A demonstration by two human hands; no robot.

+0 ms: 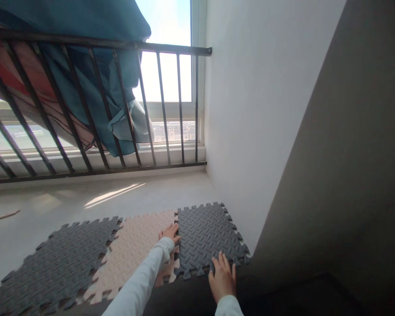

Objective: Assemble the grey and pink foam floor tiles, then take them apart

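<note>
the dark grey foam tile (206, 235) lies flat on the concrete floor (85, 202) in the corner by the white wall (260, 131), its toothed edge meshed with the pink foam tile (134, 254), beyond which a second grey tile (55, 263) is joined. the left hand (170, 233) is laid flat, fingers spread, on the seam between pink and grey. the right hand (222, 277) is pressed open on the near edge of the grey tile; nothing is gripped by either. the tile is judged light, soft and flexible, with a ribbed, non-slip face; the teeth are judged easily bent. it is best taken by an edge or corner and pressed along the seam.
</note>
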